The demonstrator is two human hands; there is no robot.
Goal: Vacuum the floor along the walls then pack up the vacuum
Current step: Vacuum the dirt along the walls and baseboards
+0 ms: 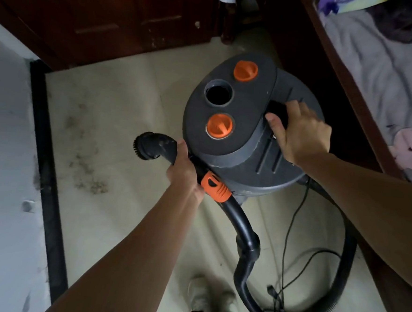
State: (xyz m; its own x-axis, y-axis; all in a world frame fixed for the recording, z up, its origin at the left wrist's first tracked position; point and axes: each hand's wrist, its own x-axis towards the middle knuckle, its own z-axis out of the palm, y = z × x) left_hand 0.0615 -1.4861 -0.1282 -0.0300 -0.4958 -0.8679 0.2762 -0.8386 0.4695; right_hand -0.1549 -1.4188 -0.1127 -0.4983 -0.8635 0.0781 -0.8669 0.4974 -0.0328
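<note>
A grey vacuum [228,142] stands on the tiled floor [120,115], right of centre beside a bed [386,71]; its label is too hidden to read. The right hand [299,133] curls round the top handle [277,111]. The left hand [184,173] grips the hose [242,219] just behind the brush [149,147].
</note>
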